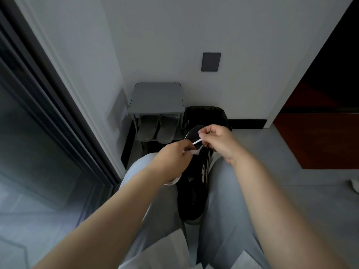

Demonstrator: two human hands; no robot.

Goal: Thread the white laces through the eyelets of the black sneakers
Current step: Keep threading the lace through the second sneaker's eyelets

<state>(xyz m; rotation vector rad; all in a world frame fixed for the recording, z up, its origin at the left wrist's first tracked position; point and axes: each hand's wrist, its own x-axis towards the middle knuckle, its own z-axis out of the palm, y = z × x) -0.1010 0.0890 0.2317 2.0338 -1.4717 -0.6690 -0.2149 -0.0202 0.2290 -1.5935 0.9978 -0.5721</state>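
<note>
Threading: by my judgement a lace end is being readied for an eyelet near the toe; the eyelets are hidden under the hands, so how many are done cannot be told.
Lace [196,142]: white, over the front of the sneaker. Its stiff tip runs taut between the two hands, likely so that it can be aimed. A soft bunch of it shows at the left fingers.
Sneaker [194,193]: black with white side stripes, toe pointing away and heel toward the person. It is wedged between the thighs, which frees both hands for the lace. Only this one shoe is in view.
Left hand [172,162]: fingers curled, pinching the lace bunch low against the shoe, seemingly to hold the slack and steady the upper.
Right hand [219,142]: thumb and forefinger pinch the tip, the other fingers curled in; it sits a little higher, apparently steering the end.
Legs [229,191]: in light trousers, pressed to both sides of the shoe like a clamp.
Rack [157,98]: grey, against the wall just beyond the toe.
Slippers [157,129]: a grey pair side by side on its lower shelf.
Bag [206,115]: black, beside the rack, behind the right hand.
Plate [211,61]: dark, on the wall above.
</note>
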